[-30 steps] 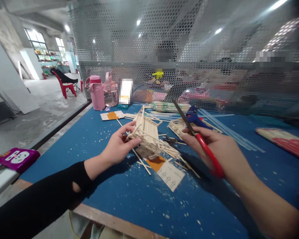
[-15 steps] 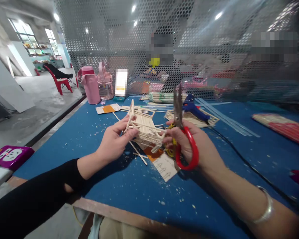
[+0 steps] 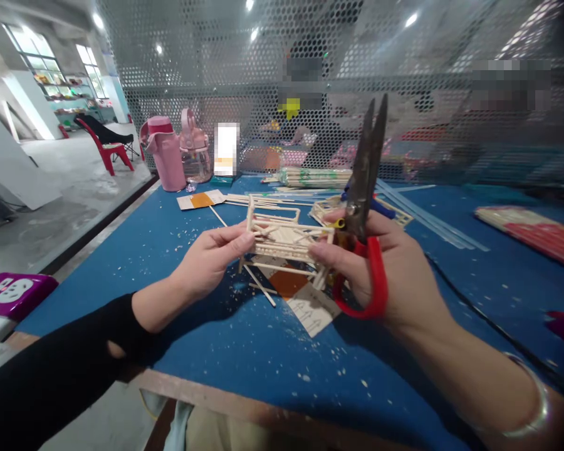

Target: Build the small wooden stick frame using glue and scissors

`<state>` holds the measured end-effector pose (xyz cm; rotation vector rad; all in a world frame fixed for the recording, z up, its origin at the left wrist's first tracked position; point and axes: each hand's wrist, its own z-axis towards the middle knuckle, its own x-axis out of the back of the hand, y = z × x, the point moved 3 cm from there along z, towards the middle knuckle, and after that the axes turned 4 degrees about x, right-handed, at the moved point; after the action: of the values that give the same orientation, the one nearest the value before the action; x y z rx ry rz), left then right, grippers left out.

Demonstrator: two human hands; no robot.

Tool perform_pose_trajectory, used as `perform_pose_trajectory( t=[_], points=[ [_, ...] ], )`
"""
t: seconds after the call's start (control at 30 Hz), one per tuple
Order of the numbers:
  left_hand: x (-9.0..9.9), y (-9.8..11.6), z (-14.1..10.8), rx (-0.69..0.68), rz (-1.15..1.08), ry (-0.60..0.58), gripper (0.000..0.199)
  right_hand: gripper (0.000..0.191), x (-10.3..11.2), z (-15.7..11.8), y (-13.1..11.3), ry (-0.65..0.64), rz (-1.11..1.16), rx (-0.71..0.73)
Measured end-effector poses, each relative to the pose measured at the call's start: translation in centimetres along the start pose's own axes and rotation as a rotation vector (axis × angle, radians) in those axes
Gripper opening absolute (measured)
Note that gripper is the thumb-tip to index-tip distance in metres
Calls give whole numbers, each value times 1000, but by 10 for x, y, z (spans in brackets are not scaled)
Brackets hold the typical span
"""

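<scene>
A small frame built of thin wooden sticks (image 3: 284,237) is held up over the blue table. My left hand (image 3: 211,257) pinches its left end between thumb and fingers. My right hand (image 3: 385,269) holds red-handled scissors (image 3: 360,207), blades pointing up and slightly parted, while its thumb and fingertips also touch the frame's right end. Something small and yellow (image 3: 339,223) shows by the right fingers. Beneath the frame lie a printed card (image 3: 310,310) and loose sticks (image 3: 263,289).
A glue gun (image 3: 383,208) and another stick piece (image 3: 322,207) lie behind my right hand. Clear glue sticks (image 3: 435,216), bundled sticks (image 3: 314,177), a pink flask (image 3: 169,160) and a red-and-white pack (image 3: 531,235) stand or lie around. A black cable (image 3: 479,322) runs right.
The stick frame has turned so its long side faces me more. My right hand and the scissors have moved right and nearer, with the blades higher. My left hand has shifted slightly left.
</scene>
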<state>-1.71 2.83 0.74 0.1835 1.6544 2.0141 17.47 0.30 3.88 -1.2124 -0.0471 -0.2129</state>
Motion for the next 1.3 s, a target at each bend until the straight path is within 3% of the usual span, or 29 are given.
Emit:
perform_pose_trajectory(
  t=[0.2, 0.43, 0.67, 0.73, 0.83, 0.9, 1.1, 1.3],
  points=[
    [1, 3, 2, 72, -86, 233, 20, 40, 2, 2, 2, -9, 48, -26],
    [2, 6, 1, 18, -113, 304, 31, 40, 1, 1, 2, 2, 44, -23],
    [17, 0, 6, 31, -159, 412, 24, 38, 1, 0, 2, 12, 8, -21],
    [17, 1, 6, 4, -86, 359, 29, 36, 0, -1, 2, -7, -7, -12],
    [6, 4, 4, 13, 39, 86, 39, 34, -3, -2, 1, -32, -27, 17],
    [0, 4, 2, 53, 62, -2, 37, 34, -5, -3, 0, -55, -46, 42],
    [0, 1, 3, 136, -56, 141, 25, 35, -8, -4, 1, -94, -66, 48],
    [5, 5, -1, 95, 125, 374, 21, 37, -7, -2, 1, -86, -42, 46]
  ],
)
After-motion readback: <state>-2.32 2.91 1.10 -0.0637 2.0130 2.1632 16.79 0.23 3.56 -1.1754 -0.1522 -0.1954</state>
